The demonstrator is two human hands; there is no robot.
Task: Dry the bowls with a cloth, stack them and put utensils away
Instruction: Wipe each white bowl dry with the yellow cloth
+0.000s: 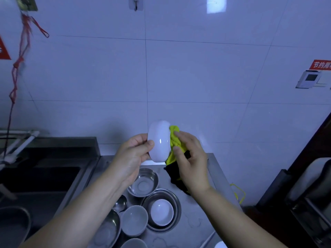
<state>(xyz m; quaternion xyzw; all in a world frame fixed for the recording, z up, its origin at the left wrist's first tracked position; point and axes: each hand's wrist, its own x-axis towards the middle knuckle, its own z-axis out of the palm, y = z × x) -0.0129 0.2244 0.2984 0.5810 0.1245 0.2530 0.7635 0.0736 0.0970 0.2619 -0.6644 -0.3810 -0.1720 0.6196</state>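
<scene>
Stainless counter (200, 178) below a tiled wall: left hand (132, 154) grips a white bowl (159, 140) held on edge above the counter, its opening turned rightward. Right hand (189, 158) pinches the yellow-green cloth (174, 138) against that opening; other bowls wait beneath.
</scene>
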